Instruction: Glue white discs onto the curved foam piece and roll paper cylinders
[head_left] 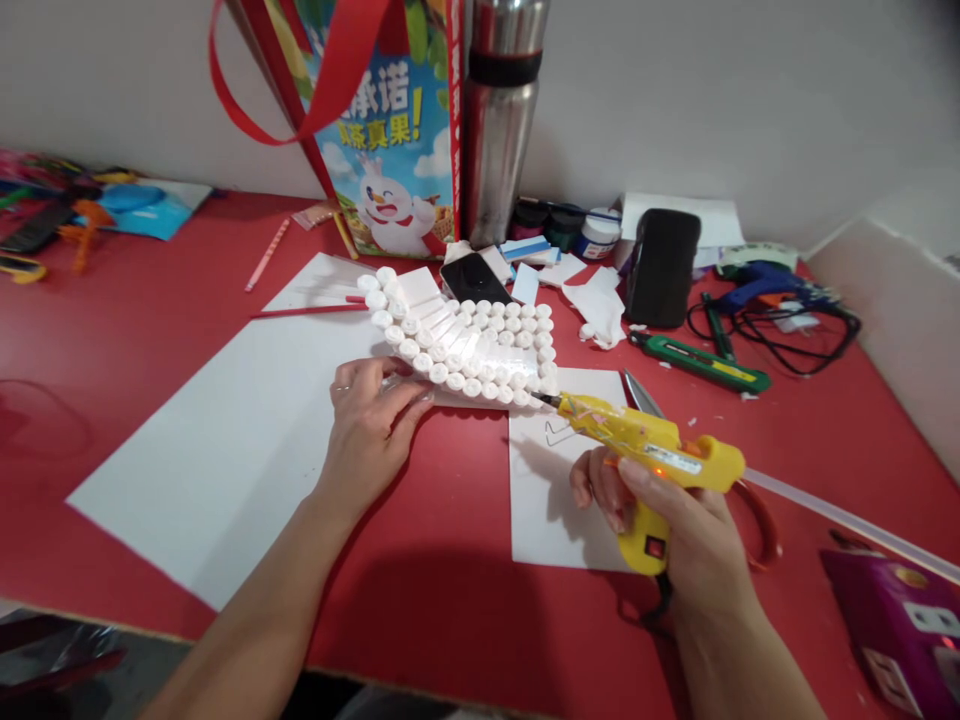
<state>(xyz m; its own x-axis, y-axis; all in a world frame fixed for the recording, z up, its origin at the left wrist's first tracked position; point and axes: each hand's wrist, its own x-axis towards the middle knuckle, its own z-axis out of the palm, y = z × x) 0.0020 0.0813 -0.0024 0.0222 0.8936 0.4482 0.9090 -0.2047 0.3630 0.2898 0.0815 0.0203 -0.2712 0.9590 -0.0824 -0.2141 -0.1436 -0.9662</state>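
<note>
A white craft piece, edged with rows of small white rolls, lies tilted in the middle of the red table. My left hand pinches its near left edge between thumb and fingers. In my right hand is a yellow glue gun, with my fingers wrapped round its handle. The gun's dark nozzle points left and meets or nearly meets the near right corner of the piece. A clear glue stick sticks out of the gun's back.
White sheets lie left and right of the piece. Behind stand a gift bag, a steel bottle, paint jars and a black case. At right are a green cutter, scissors and a purple box.
</note>
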